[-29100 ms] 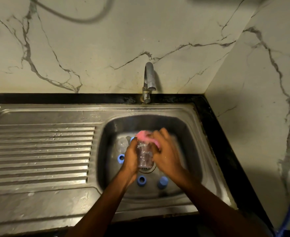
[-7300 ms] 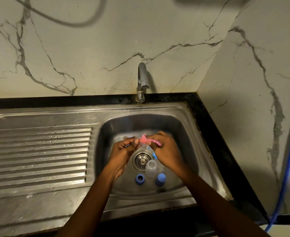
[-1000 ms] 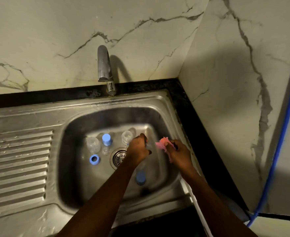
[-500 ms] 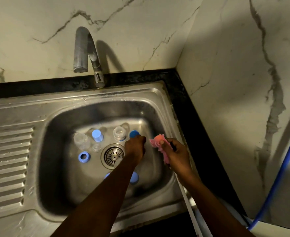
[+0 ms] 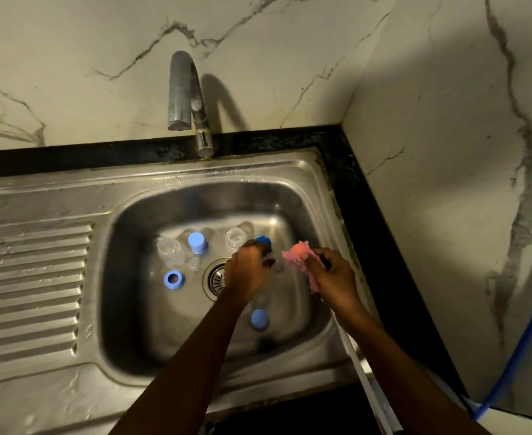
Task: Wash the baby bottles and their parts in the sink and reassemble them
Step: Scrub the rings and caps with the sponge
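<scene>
In the steel sink, my left hand curls its fingers round a blue bottle part near the basin's back right. My right hand grips a pink scrubber just right of it, apart from the left hand. Two clear bottles stand at the back of the basin with a blue cap between them. A blue ring and a small clear teat lie left of the drain. Another blue cap sits under my left forearm.
The tap rises behind the basin with no water running. A ribbed draining board lies to the left. Marble walls meet at the right corner, beyond a black counter strip. A blue hose hangs at far right.
My hands have parted: the left one moved off the scrubber to the basin's back right, where the blue part now shows at its fingertips. The right hand kept the scrubber.
</scene>
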